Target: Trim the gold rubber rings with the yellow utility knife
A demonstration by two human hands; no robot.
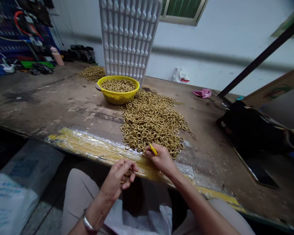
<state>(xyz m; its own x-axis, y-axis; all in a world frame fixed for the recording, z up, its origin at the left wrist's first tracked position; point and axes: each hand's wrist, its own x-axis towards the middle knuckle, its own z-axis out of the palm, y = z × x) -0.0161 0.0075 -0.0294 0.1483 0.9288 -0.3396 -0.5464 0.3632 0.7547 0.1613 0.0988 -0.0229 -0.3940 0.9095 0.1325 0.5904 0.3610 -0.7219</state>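
My left hand (120, 176) hovers just off the table's front edge, its fingers curled around a few brass-coloured rings (125, 177). At the near side of a large heap of the same rings (152, 120), my right hand (160, 158) grips a short yellow tool (153, 149) that looks like a pen or a knife handle. Its fingertips are at the heap's front edge, and a ring may be under them; the tool's lower end is hidden. Behind the heap's left side stands a yellow basin (119, 97) filled with rings.
A smaller ring pile (91, 73) lies behind the basin, beside an upright grey ribbed plastic panel (129, 36). To the right are a dark bag (252, 130), a phone (257, 173) and a pink cloth (203, 93). Yellow tape (88, 143) covers the table's front edge.
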